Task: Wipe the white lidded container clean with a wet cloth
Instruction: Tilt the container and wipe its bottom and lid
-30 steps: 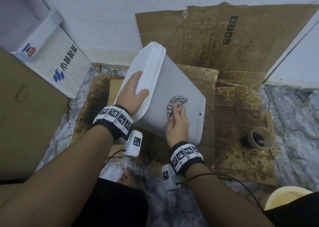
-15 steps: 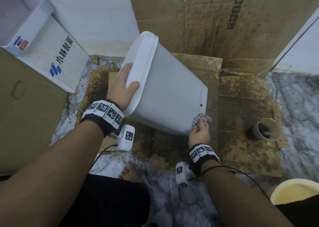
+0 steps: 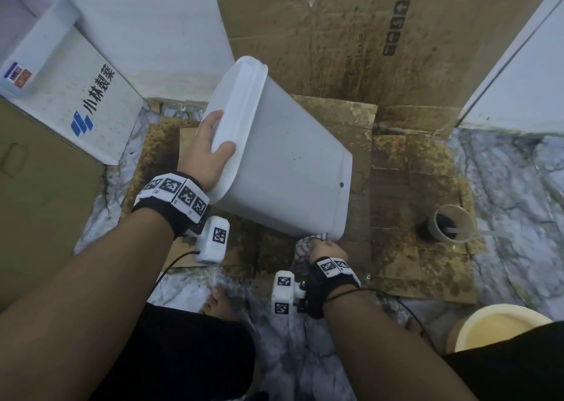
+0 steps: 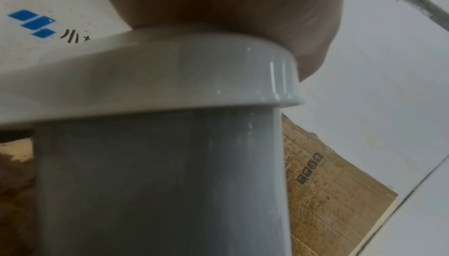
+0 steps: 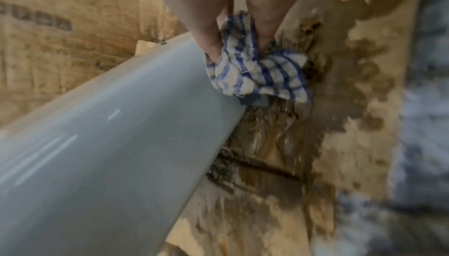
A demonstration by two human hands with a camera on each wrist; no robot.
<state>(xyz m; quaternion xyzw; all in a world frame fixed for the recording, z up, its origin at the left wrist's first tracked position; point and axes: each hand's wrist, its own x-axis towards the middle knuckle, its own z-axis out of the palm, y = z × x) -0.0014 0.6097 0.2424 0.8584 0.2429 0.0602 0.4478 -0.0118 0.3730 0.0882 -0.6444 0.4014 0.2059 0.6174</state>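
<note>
The white lidded container (image 3: 290, 162) leans tilted on wet cardboard, lid (image 3: 235, 104) up and to the left. My left hand (image 3: 210, 147) grips the lid's edge, thumb hooked over the rim. In the left wrist view the palm (image 4: 218, 0) lies on the lid top above the container wall (image 4: 157, 183). My right hand (image 3: 325, 246) holds a bunched blue-and-white checked cloth (image 3: 305, 245) under the container's lower near corner. In the right wrist view the fingers (image 5: 211, 29) pinch the cloth (image 5: 257, 71) against the end of the container wall (image 5: 109, 145).
Stained cardboard (image 3: 412, 65) covers the floor and back wall. A paper cup (image 3: 451, 222) of dark liquid stands right of the container. A pale bucket (image 3: 500, 327) sits at the bottom right. A white printed box (image 3: 85, 104) and a brown carton (image 3: 39, 202) are at the left, my bare foot (image 3: 218, 303) below.
My right hand has carried the cloth from the middle of the container's side down to its lower corner, then a little under the edge. The left hand has kept its hold on the lid.
</note>
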